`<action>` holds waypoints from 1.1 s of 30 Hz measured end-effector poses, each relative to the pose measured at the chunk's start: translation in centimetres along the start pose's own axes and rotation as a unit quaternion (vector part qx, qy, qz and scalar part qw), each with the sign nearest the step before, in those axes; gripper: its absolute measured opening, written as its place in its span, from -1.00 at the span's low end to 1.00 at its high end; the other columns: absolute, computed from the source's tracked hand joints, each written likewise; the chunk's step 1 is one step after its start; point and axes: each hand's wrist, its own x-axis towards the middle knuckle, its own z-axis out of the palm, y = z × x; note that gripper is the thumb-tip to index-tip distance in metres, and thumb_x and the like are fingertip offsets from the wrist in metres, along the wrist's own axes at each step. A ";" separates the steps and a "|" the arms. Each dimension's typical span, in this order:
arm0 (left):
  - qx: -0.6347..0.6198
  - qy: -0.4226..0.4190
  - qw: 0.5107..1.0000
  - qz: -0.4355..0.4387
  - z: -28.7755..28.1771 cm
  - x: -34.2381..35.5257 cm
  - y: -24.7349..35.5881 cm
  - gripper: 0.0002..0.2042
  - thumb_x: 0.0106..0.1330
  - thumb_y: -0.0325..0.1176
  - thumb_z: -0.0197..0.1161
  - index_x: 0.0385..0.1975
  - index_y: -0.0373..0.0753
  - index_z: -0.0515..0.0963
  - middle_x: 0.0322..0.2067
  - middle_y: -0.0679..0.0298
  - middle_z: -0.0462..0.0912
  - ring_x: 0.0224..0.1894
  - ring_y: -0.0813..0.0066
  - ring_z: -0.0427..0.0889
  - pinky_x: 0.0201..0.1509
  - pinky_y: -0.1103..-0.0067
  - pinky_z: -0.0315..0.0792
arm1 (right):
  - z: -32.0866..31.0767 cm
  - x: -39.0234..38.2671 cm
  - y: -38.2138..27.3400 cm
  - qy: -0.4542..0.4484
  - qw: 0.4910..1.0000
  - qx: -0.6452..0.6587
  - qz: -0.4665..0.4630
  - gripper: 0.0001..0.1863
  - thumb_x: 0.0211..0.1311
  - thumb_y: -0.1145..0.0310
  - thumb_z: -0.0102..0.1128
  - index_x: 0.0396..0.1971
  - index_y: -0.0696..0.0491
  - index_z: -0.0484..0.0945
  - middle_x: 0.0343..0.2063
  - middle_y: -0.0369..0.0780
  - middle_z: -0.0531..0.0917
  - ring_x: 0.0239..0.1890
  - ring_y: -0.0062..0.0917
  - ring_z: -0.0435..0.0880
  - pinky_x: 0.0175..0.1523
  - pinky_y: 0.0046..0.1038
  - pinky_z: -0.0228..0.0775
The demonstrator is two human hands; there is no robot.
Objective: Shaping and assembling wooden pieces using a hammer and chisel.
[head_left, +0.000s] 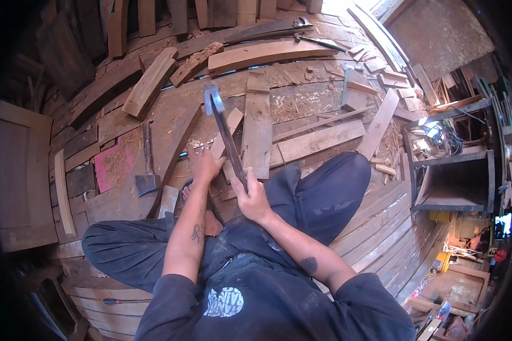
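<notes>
My right hand (pixel 251 196) is closed round the dark handle of a hammer (pixel 226 136), raised with its shiny metal head up and away from me. To its left, my left hand (pixel 205 166) is low over the wood pieces, fingers drawn together; what they hold, if anything, is too small to make out. A short pale wood piece (pixel 227 133) lies beside that hand, partly behind the hammer handle. Just right of it a longer plank (pixel 257 131) points away from me. An axe (pixel 147 170) with a dark blade rests left of my left hand.
Planks and shavings cover the wooden floor; one thick beam (pixel 273 55) lies at the far side. Another hammer (pixel 321 42) is beyond it. A loose board (pixel 324 142) lies before my right knee. An open shelf unit (pixel 452 187) stands right, a panelled door (pixel 25 176) left.
</notes>
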 end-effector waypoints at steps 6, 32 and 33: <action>-0.012 -0.015 1.000 -0.009 0.5 -0.3 0.4 -0.27 0.17 0.04 0.42 0.16 -0.50 0.51 0.17 -0.20 0.54 0.49 -0.27 0.05 0.61 0.20 -0.16 | -0.1 1.8 4.1 -0.053 0.951 0.092 0.291 -0.63 0.55 0.05 0.04 -0.15 0.11 0.40 -0.67 -0.32 0.45 -0.76 -0.63 0.41 -0.68 -0.46 0.18; -0.050 -0.045 0.996 -0.054 0.9 0.6 -1.5 -0.25 0.19 0.05 0.42 0.17 -0.51 0.47 0.41 -0.24 0.19 0.49 -0.24 0.08 0.54 0.24 0.09 | -0.4 1.6 1.3 -0.088 0.952 0.121 0.268 -0.67 0.51 0.10 0.13 -0.31 0.04 0.36 -0.76 -0.39 0.33 -0.83 -0.66 0.30 -0.75 -0.50 0.10; -0.065 -0.041 0.996 -0.051 0.8 0.7 -1.5 -0.26 0.19 0.04 0.43 0.18 -0.50 0.46 0.40 -0.15 0.25 0.47 -0.21 0.15 0.51 0.23 0.15 | -0.3 1.7 1.4 -0.084 0.952 0.123 0.267 -0.67 0.51 0.10 0.13 -0.31 0.04 0.36 -0.76 -0.39 0.33 -0.83 -0.66 0.30 -0.75 -0.50 0.10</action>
